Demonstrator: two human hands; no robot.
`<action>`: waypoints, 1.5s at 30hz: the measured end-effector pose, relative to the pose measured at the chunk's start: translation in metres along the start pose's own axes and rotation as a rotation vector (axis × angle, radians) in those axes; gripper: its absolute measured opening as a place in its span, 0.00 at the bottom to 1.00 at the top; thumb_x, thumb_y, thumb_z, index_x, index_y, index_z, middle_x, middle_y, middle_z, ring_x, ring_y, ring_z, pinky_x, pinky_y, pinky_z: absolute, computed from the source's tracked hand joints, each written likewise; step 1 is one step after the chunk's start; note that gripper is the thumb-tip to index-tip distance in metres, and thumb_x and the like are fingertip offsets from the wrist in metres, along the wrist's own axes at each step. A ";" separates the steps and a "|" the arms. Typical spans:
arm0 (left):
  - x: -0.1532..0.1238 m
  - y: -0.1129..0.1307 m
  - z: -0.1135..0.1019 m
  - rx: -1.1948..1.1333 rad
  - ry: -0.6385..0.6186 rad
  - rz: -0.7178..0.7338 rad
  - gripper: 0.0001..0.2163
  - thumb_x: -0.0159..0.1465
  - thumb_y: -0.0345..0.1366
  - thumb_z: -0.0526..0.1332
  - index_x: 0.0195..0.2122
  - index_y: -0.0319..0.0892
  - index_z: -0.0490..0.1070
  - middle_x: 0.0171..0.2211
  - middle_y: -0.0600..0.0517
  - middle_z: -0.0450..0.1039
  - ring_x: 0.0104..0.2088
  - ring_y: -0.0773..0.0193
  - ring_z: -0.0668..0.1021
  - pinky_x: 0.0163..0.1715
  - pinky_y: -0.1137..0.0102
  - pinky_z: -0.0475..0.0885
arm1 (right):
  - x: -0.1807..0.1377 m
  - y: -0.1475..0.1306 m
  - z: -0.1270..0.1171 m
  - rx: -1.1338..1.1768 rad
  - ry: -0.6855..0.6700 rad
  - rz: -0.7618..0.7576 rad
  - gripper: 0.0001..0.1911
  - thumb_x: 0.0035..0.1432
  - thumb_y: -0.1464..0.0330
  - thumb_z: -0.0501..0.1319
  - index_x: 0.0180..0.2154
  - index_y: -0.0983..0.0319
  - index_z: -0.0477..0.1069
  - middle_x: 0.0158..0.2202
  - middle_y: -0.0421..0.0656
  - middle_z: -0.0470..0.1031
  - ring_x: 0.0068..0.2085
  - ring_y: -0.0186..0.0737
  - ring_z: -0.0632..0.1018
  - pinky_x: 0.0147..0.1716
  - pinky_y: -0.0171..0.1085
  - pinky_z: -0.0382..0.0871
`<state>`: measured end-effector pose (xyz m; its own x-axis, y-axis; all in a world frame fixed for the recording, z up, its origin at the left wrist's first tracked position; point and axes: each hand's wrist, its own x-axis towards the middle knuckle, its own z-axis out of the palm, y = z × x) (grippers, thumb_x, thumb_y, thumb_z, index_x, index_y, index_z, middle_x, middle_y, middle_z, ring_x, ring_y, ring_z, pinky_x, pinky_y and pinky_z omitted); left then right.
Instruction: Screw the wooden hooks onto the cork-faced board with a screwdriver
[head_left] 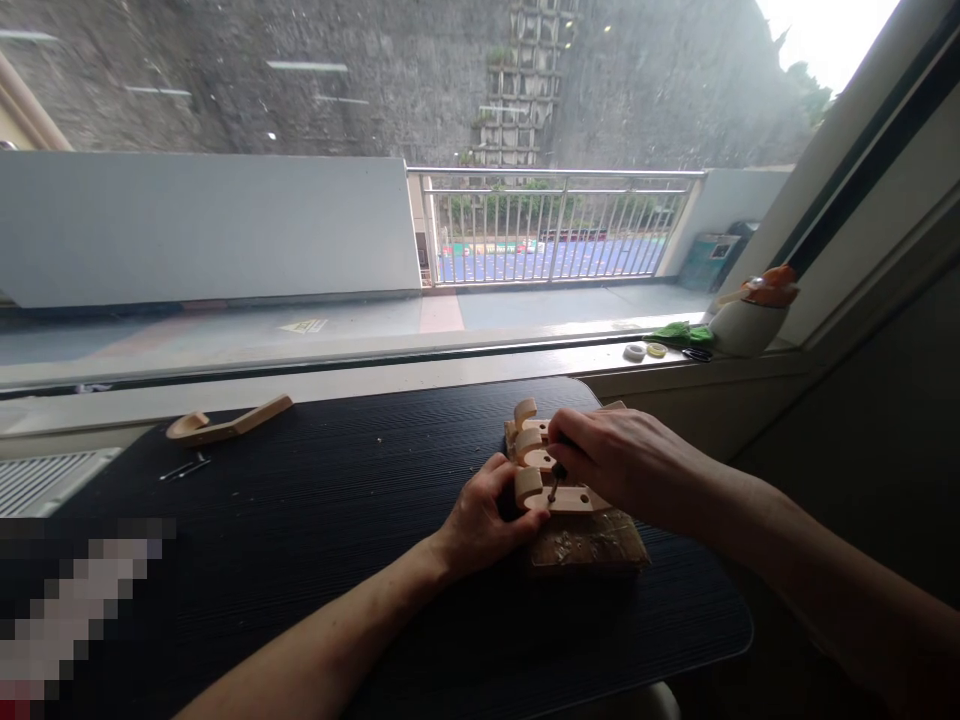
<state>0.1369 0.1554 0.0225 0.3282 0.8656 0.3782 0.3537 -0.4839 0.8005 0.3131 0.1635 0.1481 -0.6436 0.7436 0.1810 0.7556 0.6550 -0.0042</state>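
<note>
Three pale wooden hooks lie side by side across a rough wooden board (589,545), their curled ends to the left. My left hand (484,510) grips the nearest wooden hook (570,500) by its curled end, thumb along its near edge. In my right hand (607,450) is a screwdriver (557,475), its dark handle mostly hidden by the fingers. Its thin metal shaft stands tilted, with the tip at the left hole of that hook. A second hole to the right is bare. Behind it are the middle hook (529,445) and the far hook (525,410).
On the black table (337,520), a loose wooden hook (229,425) lies at the far left, with several screws (184,467) near it. The window sill holds tape rolls (635,352), a green cloth (679,333) and a white container (750,325). A window rises behind the table.
</note>
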 end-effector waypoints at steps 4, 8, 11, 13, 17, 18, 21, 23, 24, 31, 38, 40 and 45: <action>-0.001 0.001 -0.001 -0.018 -0.001 0.002 0.07 0.54 0.35 0.63 0.33 0.41 0.69 0.35 0.53 0.63 0.35 0.67 0.69 0.37 0.72 0.68 | -0.001 0.000 0.003 -0.033 -0.001 0.052 0.12 0.64 0.62 0.47 0.34 0.60 0.63 0.25 0.39 0.73 0.27 0.36 0.73 0.25 0.33 0.50; -0.001 0.001 -0.001 -0.014 -0.001 0.007 0.07 0.55 0.35 0.63 0.33 0.41 0.68 0.35 0.53 0.63 0.35 0.67 0.69 0.36 0.72 0.68 | -0.003 -0.003 -0.006 -0.089 0.007 0.045 0.13 0.64 0.61 0.48 0.33 0.60 0.65 0.24 0.39 0.73 0.26 0.35 0.72 0.24 0.34 0.48; -0.001 0.000 0.000 -0.001 0.006 0.016 0.07 0.55 0.35 0.63 0.33 0.41 0.68 0.34 0.53 0.63 0.35 0.67 0.69 0.36 0.72 0.67 | -0.002 -0.008 -0.018 -0.088 -0.019 -0.039 0.12 0.62 0.63 0.50 0.31 0.59 0.68 0.27 0.38 0.73 0.28 0.33 0.72 0.24 0.33 0.48; -0.001 -0.001 0.000 0.002 0.005 0.020 0.07 0.55 0.36 0.63 0.33 0.41 0.68 0.34 0.53 0.63 0.35 0.67 0.69 0.36 0.73 0.67 | -0.001 -0.009 -0.022 -0.054 -0.045 -0.104 0.10 0.62 0.65 0.52 0.32 0.59 0.69 0.30 0.38 0.74 0.31 0.33 0.73 0.25 0.33 0.49; 0.000 -0.001 0.000 0.001 0.003 0.020 0.07 0.55 0.35 0.63 0.33 0.41 0.68 0.35 0.53 0.63 0.35 0.67 0.69 0.36 0.73 0.67 | 0.001 -0.006 -0.014 0.019 -0.083 -0.158 0.08 0.62 0.67 0.51 0.32 0.60 0.67 0.31 0.38 0.74 0.29 0.31 0.71 0.26 0.32 0.50; 0.000 -0.001 0.000 0.005 0.003 0.018 0.07 0.55 0.35 0.63 0.33 0.41 0.68 0.35 0.53 0.63 0.35 0.67 0.69 0.36 0.73 0.67 | 0.002 -0.004 -0.010 0.030 -0.078 -0.159 0.08 0.62 0.67 0.51 0.32 0.60 0.66 0.30 0.38 0.73 0.28 0.31 0.70 0.26 0.32 0.50; 0.000 -0.001 0.000 0.019 -0.005 0.007 0.07 0.55 0.35 0.63 0.33 0.41 0.68 0.34 0.53 0.63 0.35 0.67 0.69 0.37 0.73 0.67 | 0.004 0.001 0.001 0.023 -0.040 -0.119 0.09 0.63 0.66 0.50 0.31 0.60 0.63 0.27 0.38 0.72 0.26 0.31 0.69 0.24 0.33 0.48; 0.000 -0.001 0.000 0.023 -0.008 0.001 0.07 0.55 0.35 0.64 0.33 0.40 0.68 0.34 0.53 0.63 0.36 0.66 0.69 0.38 0.72 0.67 | 0.006 0.003 0.005 -0.023 -0.014 -0.051 0.09 0.63 0.65 0.49 0.32 0.60 0.62 0.23 0.37 0.70 0.23 0.31 0.69 0.23 0.33 0.46; 0.000 -0.001 0.000 0.022 -0.008 -0.001 0.07 0.55 0.35 0.64 0.34 0.41 0.69 0.35 0.53 0.63 0.36 0.66 0.69 0.38 0.72 0.67 | 0.007 0.003 0.006 -0.048 -0.003 -0.015 0.10 0.63 0.64 0.48 0.32 0.60 0.61 0.21 0.36 0.69 0.22 0.32 0.68 0.23 0.34 0.45; 0.000 -0.002 0.001 0.013 0.004 0.018 0.07 0.55 0.35 0.63 0.33 0.40 0.68 0.34 0.54 0.62 0.34 0.68 0.69 0.35 0.73 0.67 | 0.004 -0.005 0.000 -0.097 0.004 0.040 0.10 0.63 0.63 0.48 0.32 0.59 0.62 0.22 0.36 0.70 0.23 0.35 0.71 0.23 0.34 0.44; -0.001 -0.002 0.001 -0.006 0.003 0.032 0.07 0.55 0.35 0.63 0.34 0.41 0.68 0.35 0.54 0.62 0.35 0.68 0.69 0.36 0.73 0.67 | -0.004 -0.004 -0.014 -0.055 -0.046 -0.038 0.05 0.59 0.64 0.54 0.35 0.57 0.64 0.32 0.37 0.73 0.32 0.36 0.74 0.25 0.34 0.48; -0.001 -0.002 0.000 0.000 0.001 0.027 0.07 0.55 0.35 0.63 0.34 0.41 0.68 0.35 0.54 0.62 0.35 0.68 0.69 0.36 0.73 0.67 | -0.004 -0.002 -0.011 -0.024 -0.058 -0.063 0.06 0.61 0.65 0.52 0.32 0.59 0.63 0.30 0.36 0.73 0.31 0.34 0.73 0.26 0.34 0.49; 0.000 0.000 0.000 0.001 -0.005 0.024 0.07 0.55 0.35 0.63 0.34 0.41 0.68 0.35 0.53 0.63 0.36 0.67 0.69 0.37 0.73 0.67 | 0.000 0.002 -0.004 0.007 -0.050 -0.024 0.10 0.62 0.64 0.51 0.29 0.60 0.60 0.26 0.37 0.71 0.28 0.33 0.71 0.25 0.33 0.49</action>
<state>0.1368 0.1558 0.0223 0.3412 0.8531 0.3948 0.3466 -0.5046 0.7907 0.3150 0.1646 0.1516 -0.6669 0.7334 0.1319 0.7392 0.6734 -0.0070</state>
